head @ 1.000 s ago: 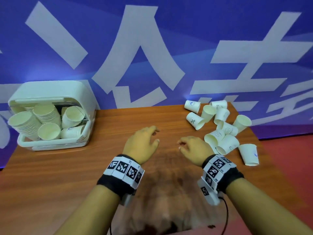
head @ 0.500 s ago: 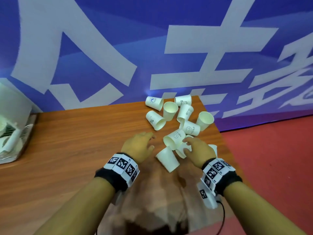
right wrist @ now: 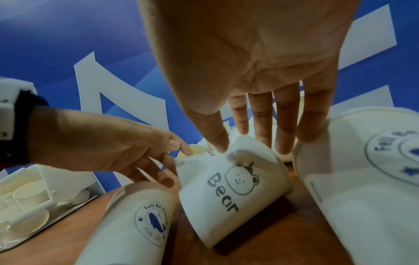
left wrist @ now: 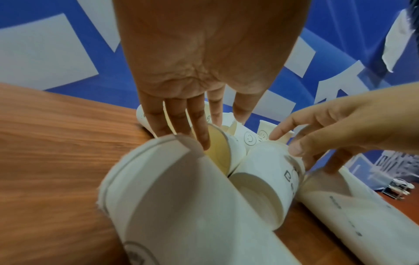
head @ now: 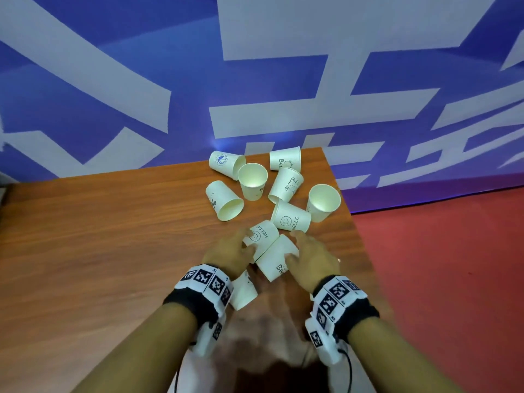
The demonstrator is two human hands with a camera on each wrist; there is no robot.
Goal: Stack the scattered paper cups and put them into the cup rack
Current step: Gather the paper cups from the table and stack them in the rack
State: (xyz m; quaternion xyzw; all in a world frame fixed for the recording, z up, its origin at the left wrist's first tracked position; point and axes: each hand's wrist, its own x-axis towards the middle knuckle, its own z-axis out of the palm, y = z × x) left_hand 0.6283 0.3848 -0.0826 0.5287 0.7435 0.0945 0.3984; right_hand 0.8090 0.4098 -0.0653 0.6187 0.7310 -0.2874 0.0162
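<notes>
Left of centre in the head view, the left hand [head: 231, 252] reaches in with fingers straight and spread, tips touching the mouth end of the "HELLO" cup [head: 262, 236]. It grips nothing; the left wrist view shows those fingers [left wrist: 199, 129] at that cup's rim. Under its wrist lies another cup [head: 243, 292] on its side.

Moving right, the "Bear" cup [head: 276, 260] lies on the tabletop [head: 113, 236] between the two hands, its long axis slanting from lower left, where its mouth is, to upper right. That's the key: its base points toward the right hand [head: 310, 260], which is open, fingertips resting on the base end in the right wrist view [right wrist: 221, 141]. Looks like the right hand is better placed to take it.

Further up the frame, the scattered cups [head: 252, 180] wait near the tabletop's far right corner. The cup rack [right wrist: 25, 193] shows only at the lower left of the right wrist view, well apart.
</notes>
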